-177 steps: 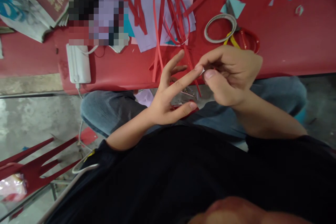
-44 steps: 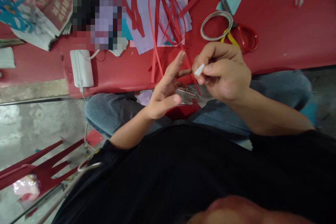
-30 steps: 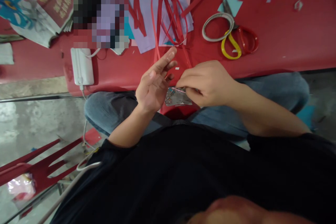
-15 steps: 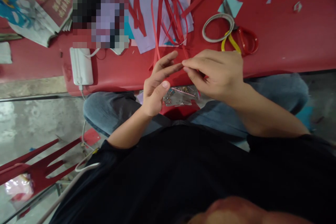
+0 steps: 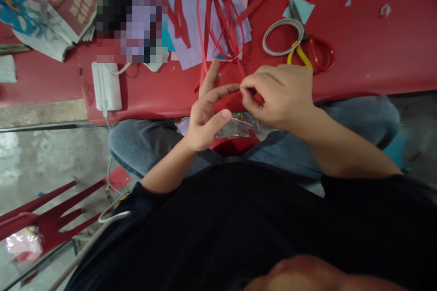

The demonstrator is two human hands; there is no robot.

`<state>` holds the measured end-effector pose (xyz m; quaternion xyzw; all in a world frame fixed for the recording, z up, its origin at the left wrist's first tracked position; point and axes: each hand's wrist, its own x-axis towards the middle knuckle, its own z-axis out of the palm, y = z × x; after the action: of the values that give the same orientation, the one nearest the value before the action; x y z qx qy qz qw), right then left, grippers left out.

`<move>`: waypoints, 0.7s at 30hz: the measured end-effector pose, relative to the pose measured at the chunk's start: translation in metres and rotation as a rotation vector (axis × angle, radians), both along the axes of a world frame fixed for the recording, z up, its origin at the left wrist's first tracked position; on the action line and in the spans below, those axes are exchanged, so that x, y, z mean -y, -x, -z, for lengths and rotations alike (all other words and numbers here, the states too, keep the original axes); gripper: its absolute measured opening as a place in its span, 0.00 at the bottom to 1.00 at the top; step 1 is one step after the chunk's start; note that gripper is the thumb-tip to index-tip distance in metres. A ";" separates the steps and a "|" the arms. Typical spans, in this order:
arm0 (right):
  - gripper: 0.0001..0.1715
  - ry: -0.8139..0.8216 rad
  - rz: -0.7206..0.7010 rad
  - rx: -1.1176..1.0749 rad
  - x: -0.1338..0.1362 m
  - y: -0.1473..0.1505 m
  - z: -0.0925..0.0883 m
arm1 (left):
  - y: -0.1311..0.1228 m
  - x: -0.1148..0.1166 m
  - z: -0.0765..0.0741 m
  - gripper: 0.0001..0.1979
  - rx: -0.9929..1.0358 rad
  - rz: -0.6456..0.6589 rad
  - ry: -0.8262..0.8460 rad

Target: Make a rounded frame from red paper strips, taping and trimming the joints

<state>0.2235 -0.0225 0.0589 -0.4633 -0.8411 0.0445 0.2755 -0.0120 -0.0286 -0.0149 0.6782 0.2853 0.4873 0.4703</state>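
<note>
My left hand [image 5: 210,111] is open over the table's near edge, thumb and fingers spread, its index fingertip meeting the fingertips of the other hand. My right hand [image 5: 282,95] is closed in a pinch at that fingertip; whatever lies between its fingers is too small to make out. Just beyond both hands, looped red ribbons [image 5: 207,22] lie on lilac sheets [image 5: 191,52]. A roll of tape [image 5: 266,41] rests beside scissors [image 5: 318,54] with red and yellow handles, right of the ribbons.
On the red table [image 5: 368,54], a white power bank [image 5: 106,86] with a cable lies at left. Newspaper [image 5: 58,41] and a blue ornament [image 5: 20,13] are at the far left. A plastic bag of small parts [image 5: 235,131] sits between the knees.
My left hand's fingers have spread further, with the thumb shifted right and one finger raised. My right hand's fingers have curled a little more and moved slightly.
</note>
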 end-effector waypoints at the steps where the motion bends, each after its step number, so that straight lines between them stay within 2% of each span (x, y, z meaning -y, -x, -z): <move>1: 0.19 0.004 0.005 -0.002 0.000 0.000 0.000 | 0.000 0.001 -0.002 0.39 -0.011 -0.002 0.006; 5: 0.15 0.102 0.022 -0.061 0.002 0.002 -0.004 | 0.000 0.009 -0.018 0.36 -0.116 -0.056 0.030; 9: 0.14 0.194 0.032 -0.133 0.005 0.005 -0.005 | 0.000 0.014 -0.030 0.37 -0.216 -0.112 -0.039; 13: 0.14 0.225 0.076 -0.199 0.010 0.008 -0.006 | -0.001 0.013 -0.030 0.39 -0.317 -0.130 -0.102; 17: 0.15 0.203 0.100 -0.246 0.016 0.013 -0.004 | -0.007 0.012 -0.028 0.48 -0.365 -0.104 -0.182; 21: 0.24 0.086 0.005 -0.248 0.024 0.022 0.009 | -0.010 0.013 -0.024 0.54 -0.308 -0.085 -0.198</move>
<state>0.2016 -0.0460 0.0501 -0.4677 -0.7968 0.1366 0.3574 -0.0016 -0.0420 0.0095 0.7751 0.3330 0.4229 0.3308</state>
